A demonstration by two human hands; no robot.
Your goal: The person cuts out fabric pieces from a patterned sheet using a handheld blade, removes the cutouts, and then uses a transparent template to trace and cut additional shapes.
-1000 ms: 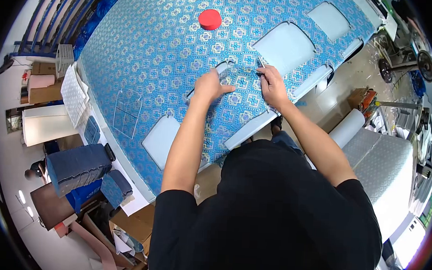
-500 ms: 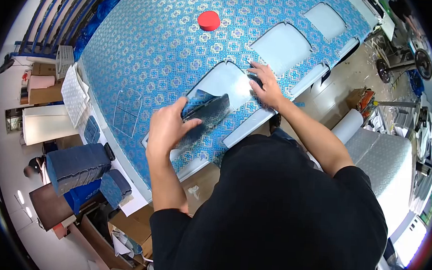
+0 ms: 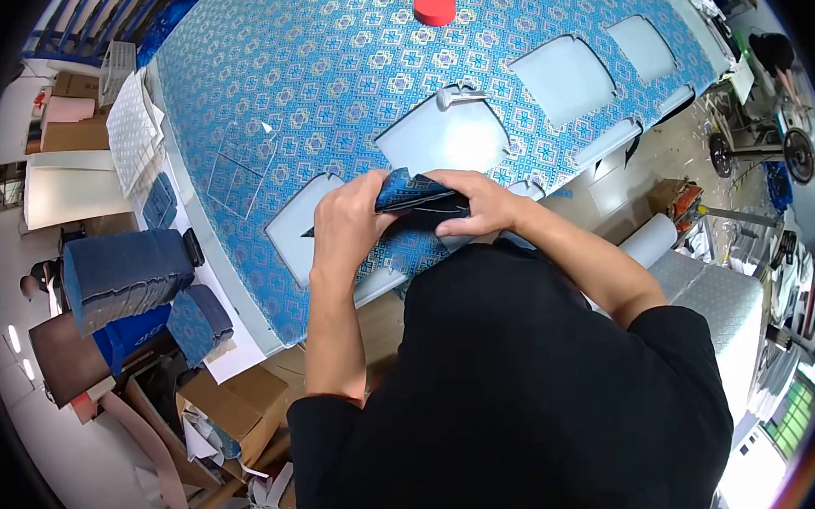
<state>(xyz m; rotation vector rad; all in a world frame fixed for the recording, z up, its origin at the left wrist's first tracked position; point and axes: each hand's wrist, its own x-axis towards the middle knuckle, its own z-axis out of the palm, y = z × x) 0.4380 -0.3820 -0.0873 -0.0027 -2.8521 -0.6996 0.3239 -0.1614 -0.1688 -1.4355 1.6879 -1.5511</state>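
My left hand point(image 3: 349, 219) is closed on one end of a piece of blue patterned fabric point(image 3: 397, 189) with a black underside. My right hand point(image 3: 479, 205) grips the other end, thumb below and fingers over the top. Between the hands the piece is bent, and its dark side faces me. Just beyond it, a pale grey panel shape point(image 3: 418, 140) shows on the blue patterned sheet point(image 3: 343, 85). A small silvery cylindrical object point(image 3: 459, 97) lies at that panel's far edge. Another pale shape point(image 3: 294, 228) is left of my left hand.
A red disc point(image 3: 434, 8) sits far back on the sheet. More pale panel shapes point(image 3: 564, 78) run to the right. Stacked dark blue pieces point(image 3: 130, 272) stand at the left, above a cardboard box point(image 3: 234, 402). A wheeled cart point(image 3: 763, 149) is at far right.
My hands have come together, and the right hand now holds the fabric piece too. The silvery cylinder now shows on the panel. The view has shifted slightly.
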